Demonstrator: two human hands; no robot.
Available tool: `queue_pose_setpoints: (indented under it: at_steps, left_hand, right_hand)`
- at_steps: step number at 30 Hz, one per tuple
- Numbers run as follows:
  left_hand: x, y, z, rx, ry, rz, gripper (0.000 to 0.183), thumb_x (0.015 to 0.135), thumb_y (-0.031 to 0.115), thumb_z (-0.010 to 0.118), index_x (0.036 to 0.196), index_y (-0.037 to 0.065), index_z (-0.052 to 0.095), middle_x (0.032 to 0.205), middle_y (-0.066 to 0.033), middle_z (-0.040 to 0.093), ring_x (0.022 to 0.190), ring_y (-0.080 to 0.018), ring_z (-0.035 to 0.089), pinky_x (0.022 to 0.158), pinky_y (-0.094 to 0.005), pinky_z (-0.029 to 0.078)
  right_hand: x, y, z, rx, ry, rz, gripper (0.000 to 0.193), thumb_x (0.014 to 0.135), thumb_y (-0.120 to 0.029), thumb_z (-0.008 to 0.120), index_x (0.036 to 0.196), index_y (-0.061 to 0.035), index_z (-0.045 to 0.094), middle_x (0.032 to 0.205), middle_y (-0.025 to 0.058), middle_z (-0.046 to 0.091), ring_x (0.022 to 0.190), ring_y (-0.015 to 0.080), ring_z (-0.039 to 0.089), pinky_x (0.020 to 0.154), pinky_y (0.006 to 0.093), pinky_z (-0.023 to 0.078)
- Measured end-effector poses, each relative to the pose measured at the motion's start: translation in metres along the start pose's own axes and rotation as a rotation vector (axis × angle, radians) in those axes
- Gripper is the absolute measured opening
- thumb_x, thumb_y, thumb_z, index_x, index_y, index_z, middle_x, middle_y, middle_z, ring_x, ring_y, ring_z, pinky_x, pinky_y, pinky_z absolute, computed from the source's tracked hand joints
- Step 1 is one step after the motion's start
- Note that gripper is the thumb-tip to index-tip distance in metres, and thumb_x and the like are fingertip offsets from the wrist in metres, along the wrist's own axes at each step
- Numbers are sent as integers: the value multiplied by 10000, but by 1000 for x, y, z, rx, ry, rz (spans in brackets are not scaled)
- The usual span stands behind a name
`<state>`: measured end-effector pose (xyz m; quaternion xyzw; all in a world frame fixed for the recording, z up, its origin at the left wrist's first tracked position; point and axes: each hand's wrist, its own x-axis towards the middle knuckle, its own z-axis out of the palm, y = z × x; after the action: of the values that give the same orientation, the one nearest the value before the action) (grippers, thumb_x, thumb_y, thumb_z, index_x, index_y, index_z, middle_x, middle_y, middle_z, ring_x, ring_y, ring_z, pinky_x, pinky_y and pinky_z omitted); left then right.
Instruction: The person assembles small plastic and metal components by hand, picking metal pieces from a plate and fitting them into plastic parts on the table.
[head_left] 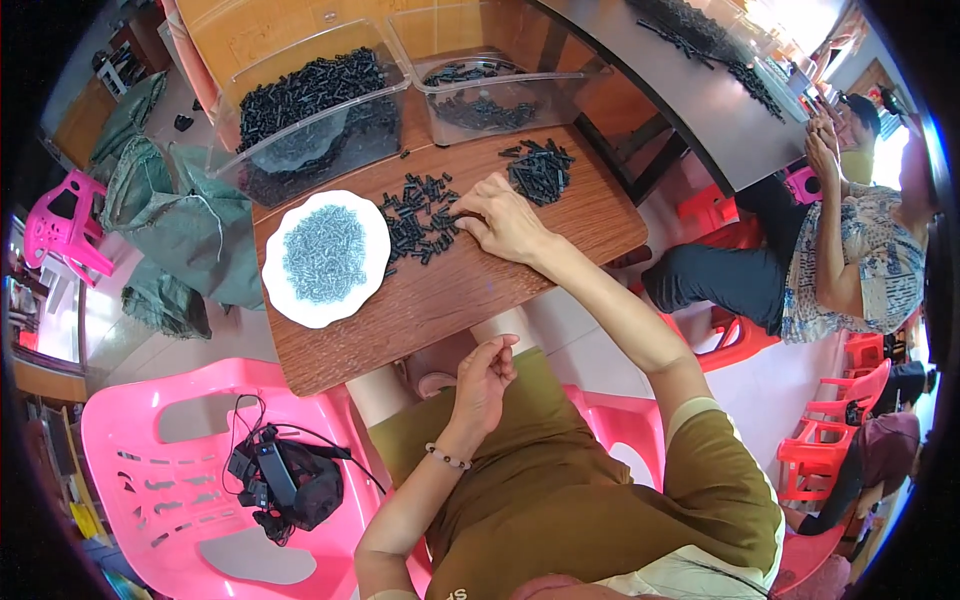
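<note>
My right hand [505, 222] reaches over the brown wooden table, its fingers bent and drawn together at the edge of a loose spread of small black tube-like pieces [412, 225]. Whether a piece is between those fingertips is too small to tell. Above my lap, just off the table's near edge, my left hand [484, 385] is closed with thumb and fingers pressed together. What it holds, if anything, cannot be made out. Left of the black spread stands a white scalloped plate [318, 316] heaped with small clear pieces [325, 254]. A denser pile of black pieces [540, 172] lies beyond my right hand.
Two clear plastic bins stand at the far side: the left bin [318, 130] is full of black pieces, the right bin [500, 118] holds fewer. A pink chair [130, 455] with a black cabled device [300, 480] is at my left. To the right sits another person [850, 255].
</note>
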<state>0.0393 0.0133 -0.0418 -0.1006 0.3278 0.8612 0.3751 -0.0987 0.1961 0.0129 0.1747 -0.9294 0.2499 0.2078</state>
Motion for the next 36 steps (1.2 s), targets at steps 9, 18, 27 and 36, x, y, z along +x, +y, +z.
queue_pose_setpoints:
  at_steps: [9,18,27,36]
  left_hand:
    - [-2,1,3,-17,3,5,220,902,203,592,980,11,665,724,45,536,656,-63,449,629,-211,387]
    - [-5,6,7,23,-1,41,231,908,213,584,984,12,670,713,49,531,645,-63,442,625,-208,378]
    - [-8,25,17,402,-64,275,267,942,240,539,924,12,678,704,64,509,650,-36,414,615,-197,341]
    - [-8,18,15,326,4,220,268,947,248,541,881,32,685,705,63,526,646,-30,417,610,-196,343]
  right_hand:
    - [-5,-4,-6,92,41,55,122,801,-129,673,897,-54,667,830,94,636,842,263,542,778,359,442]
    - [-29,-27,-28,681,-84,359,173,888,-191,615,935,-28,650,834,25,659,664,71,538,625,226,438]
    - [-47,-20,-36,1077,23,449,116,861,-110,632,854,0,598,872,117,678,629,87,594,565,209,480]
    - [-27,-11,-20,748,-24,606,104,844,-109,655,844,-23,596,754,54,662,618,71,578,503,216,462]
